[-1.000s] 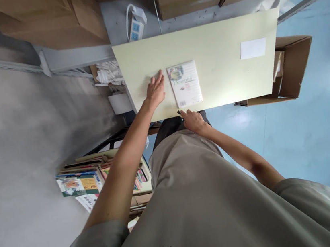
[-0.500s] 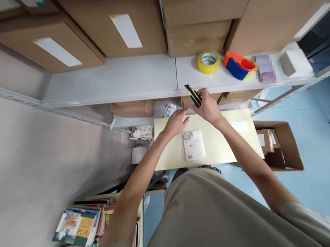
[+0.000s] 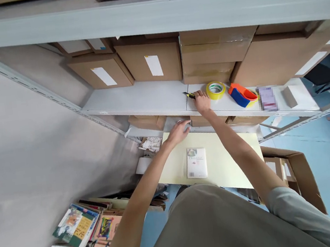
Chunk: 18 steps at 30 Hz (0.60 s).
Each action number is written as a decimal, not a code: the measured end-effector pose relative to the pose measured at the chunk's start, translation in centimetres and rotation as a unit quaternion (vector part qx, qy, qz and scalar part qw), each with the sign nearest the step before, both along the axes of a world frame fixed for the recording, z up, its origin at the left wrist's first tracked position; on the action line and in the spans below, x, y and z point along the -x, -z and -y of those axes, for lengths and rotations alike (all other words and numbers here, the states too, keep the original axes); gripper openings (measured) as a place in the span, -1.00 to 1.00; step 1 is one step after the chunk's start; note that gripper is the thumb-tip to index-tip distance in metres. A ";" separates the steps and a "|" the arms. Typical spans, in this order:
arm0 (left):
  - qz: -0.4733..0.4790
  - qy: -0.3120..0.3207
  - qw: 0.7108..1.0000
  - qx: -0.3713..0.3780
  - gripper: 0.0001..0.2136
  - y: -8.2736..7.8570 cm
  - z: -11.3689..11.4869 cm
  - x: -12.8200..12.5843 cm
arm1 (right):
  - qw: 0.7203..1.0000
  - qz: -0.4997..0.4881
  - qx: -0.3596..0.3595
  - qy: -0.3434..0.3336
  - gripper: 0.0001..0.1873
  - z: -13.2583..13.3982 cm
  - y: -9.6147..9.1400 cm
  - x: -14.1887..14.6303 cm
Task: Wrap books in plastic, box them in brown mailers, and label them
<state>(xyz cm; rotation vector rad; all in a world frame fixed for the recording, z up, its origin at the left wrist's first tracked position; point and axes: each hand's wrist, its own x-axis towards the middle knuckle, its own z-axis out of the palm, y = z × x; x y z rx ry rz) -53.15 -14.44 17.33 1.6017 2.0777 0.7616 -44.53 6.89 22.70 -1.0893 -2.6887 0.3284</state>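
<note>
My right hand [image 3: 202, 101] is closed around a black and yellow utility knife [image 3: 191, 95] at the middle shelf [image 3: 146, 97], left of a yellow tape roll [image 3: 216, 97]. Whether the knife touches the shelf surface, I cannot tell. Lower down, my left hand [image 3: 179, 133] holds nothing, its fingers stretched and apart, near the far edge of a pale yellow table [image 3: 224, 156]. On that table lies a white book [image 3: 196, 164] with a small picture on its cover, seemingly in clear film.
Beside the tape roll stand an orange and blue tape dispenser [image 3: 241, 96] and a white box [image 3: 289, 97]. Cardboard boxes [image 3: 151, 62] line the shelf's back. An upper shelf beam [image 3: 151, 16] crosses above. Books [image 3: 75, 224] are stacked at lower left; an open carton [image 3: 304, 178] stands right.
My right hand has moved from above the table up to the shelf with the utility knife. My left hand stays open near the table's far edge. The view has tilted up.
</note>
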 end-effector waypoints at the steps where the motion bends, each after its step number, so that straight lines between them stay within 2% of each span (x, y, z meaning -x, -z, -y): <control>1: 0.020 -0.013 0.999 0.049 -0.59 1.8 0.7 -0.4 | 1.000 -0.019 -0.010 -0.010 -0.49 0.7 0.5 -0.6; 3: 0.064 -0.059 0.985 0.146 -0.63 5.6 2.4 -1.5 | 0.998 -0.056 -0.023 -0.032 -0.49 2.7 2.3 -2.4; 5: 0.088 -0.082 0.970 0.210 -0.68 9.2 4.4 -2.9 | 0.996 -0.072 0.002 -0.052 -0.49 5.7 5.3 -5.1; 8: 0.111 -0.098 0.947 0.285 -0.76 13.5 7.3 -5.3 | 0.988 -0.048 0.141 -0.029 -0.56 10.6 11.5 -10.3; 9: 0.119 -0.103 0.939 0.304 -0.77 14.6 8.0 -6.0 | 0.978 -0.021 0.208 0.004 -0.57 12.2 13.6 -12.1; 11: 0.133 -0.111 0.927 0.334 -0.75 16.6 9.0 -7.5 | 0.936 0.044 0.337 0.097 -0.56 14.8 17.5 -15.5; 12: 0.138 -0.117 0.921 0.345 -0.73 17.5 9.3 -8.2 | 0.918 0.066 0.371 0.125 -0.55 15.9 19.1 -16.9; 15: 0.142 -0.140 0.908 0.368 -0.68 19.9 9.6 -9.9 | 0.878 0.104 0.434 0.172 -0.53 17.9 22.7 -19.5; 18: 0.142 -0.160 0.900 0.379 -0.64 21.6 9.6 -10.9 | 0.847 0.112 0.479 0.203 -0.55 18.6 25.0 -20.2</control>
